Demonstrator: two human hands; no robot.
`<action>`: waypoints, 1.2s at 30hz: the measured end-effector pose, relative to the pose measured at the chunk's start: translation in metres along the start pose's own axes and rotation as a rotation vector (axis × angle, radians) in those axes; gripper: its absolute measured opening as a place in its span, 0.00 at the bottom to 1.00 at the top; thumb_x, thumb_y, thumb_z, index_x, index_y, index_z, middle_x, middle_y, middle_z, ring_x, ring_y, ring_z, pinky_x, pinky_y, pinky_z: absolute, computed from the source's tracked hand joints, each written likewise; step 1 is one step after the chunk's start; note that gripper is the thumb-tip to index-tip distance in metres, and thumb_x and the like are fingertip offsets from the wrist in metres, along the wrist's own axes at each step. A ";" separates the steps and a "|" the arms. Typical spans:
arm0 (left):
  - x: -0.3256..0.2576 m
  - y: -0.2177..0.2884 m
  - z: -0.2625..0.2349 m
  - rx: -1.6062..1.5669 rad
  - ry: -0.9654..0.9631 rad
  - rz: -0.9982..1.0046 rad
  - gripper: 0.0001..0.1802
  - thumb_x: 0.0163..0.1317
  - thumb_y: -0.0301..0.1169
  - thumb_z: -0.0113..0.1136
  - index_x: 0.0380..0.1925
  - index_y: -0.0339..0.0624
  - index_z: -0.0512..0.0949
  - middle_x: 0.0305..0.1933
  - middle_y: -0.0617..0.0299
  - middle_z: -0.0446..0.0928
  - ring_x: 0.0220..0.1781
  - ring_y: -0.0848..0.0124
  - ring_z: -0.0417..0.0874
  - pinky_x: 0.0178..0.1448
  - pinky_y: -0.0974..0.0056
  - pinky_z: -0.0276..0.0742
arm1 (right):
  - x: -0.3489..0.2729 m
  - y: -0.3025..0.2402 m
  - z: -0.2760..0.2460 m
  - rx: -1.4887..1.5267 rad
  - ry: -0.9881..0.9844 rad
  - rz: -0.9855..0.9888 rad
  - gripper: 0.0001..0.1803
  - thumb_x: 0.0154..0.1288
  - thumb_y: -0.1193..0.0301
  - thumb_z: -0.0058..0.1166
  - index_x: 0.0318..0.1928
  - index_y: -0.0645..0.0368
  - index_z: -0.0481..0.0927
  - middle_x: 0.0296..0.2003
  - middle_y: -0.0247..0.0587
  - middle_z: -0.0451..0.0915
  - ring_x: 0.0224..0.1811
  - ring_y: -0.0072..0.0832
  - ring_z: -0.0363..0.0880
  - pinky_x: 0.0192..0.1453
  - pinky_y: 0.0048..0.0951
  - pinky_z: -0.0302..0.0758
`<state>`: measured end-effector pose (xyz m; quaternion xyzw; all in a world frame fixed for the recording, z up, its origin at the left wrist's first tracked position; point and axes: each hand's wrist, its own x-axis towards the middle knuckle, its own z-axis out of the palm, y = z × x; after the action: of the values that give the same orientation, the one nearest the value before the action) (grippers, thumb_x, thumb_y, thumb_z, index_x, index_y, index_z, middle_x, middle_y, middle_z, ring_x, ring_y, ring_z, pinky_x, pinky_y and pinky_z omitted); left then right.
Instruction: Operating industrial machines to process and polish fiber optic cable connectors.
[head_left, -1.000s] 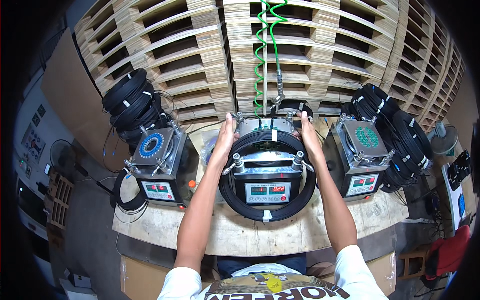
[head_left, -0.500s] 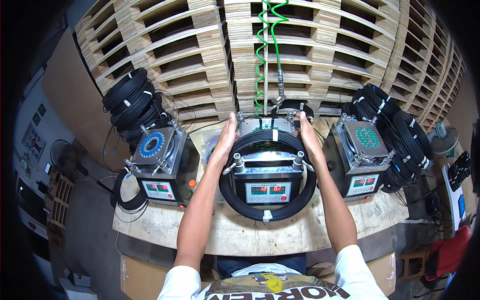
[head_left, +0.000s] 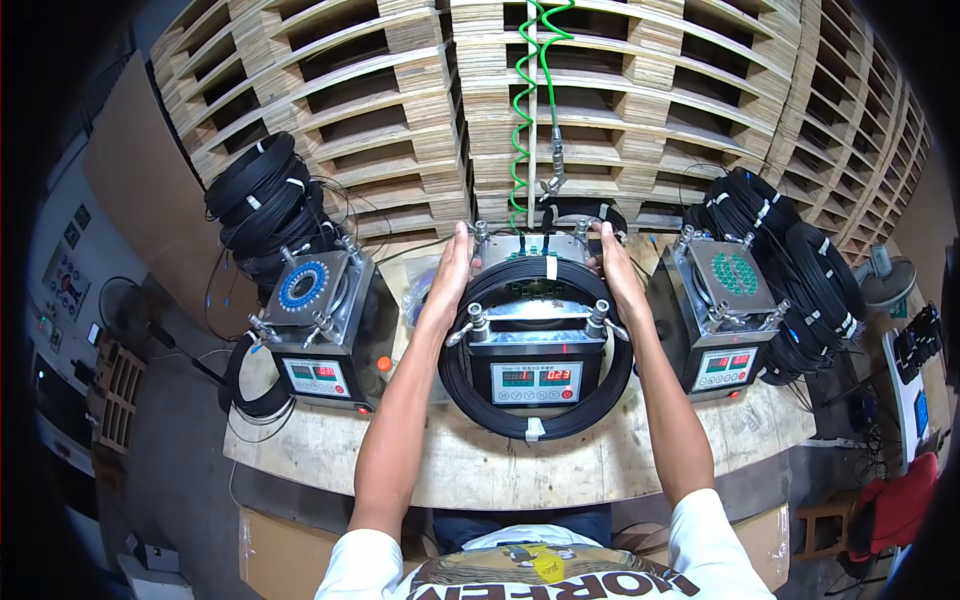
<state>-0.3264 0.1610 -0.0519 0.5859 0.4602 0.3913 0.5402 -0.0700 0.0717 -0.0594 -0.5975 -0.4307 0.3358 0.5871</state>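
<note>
The middle bench machine (head_left: 537, 382) has a dark body, a metal top plate, corner posts with clamp levers and a lit red display. A coil of black cable (head_left: 534, 427), bound with white tape, is looped round its top and front. My left hand (head_left: 452, 275) lies along the left side of the top, with its fingers stretched out. My right hand (head_left: 618, 277) mirrors it on the right side, fingers straight. Both hands are next to the rear clamp posts, and the far sides of the palms are hidden. Neither hand grips anything.
Similar machines stand at the left (head_left: 315, 330) and right (head_left: 728, 320), with black cable coils (head_left: 268, 210) behind. A green spiral air hose (head_left: 521, 110) with a metal nozzle (head_left: 556, 165) hangs before stacked pallets (head_left: 620, 115). An orange-capped bottle (head_left: 384, 364) stands on the wooden table (head_left: 460, 480).
The middle machine's display reading has changed. The hanging air nozzle has swung slightly left. My hands stay at the machine's sides with hardly any movement.
</note>
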 end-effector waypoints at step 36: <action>0.002 -0.003 0.004 -0.037 -0.014 0.009 0.53 0.66 0.75 0.34 0.77 0.46 0.55 0.43 0.57 0.72 0.37 0.73 0.67 0.46 0.68 0.69 | 0.002 -0.001 -0.002 -0.056 -0.027 -0.023 0.41 0.78 0.38 0.31 0.72 0.59 0.68 0.52 0.35 0.78 0.37 0.23 0.67 0.49 0.24 0.67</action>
<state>-0.3221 0.1621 -0.0554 0.5808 0.4462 0.3980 0.5525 -0.0671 0.0724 -0.0578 -0.6042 -0.4547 0.3250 0.5679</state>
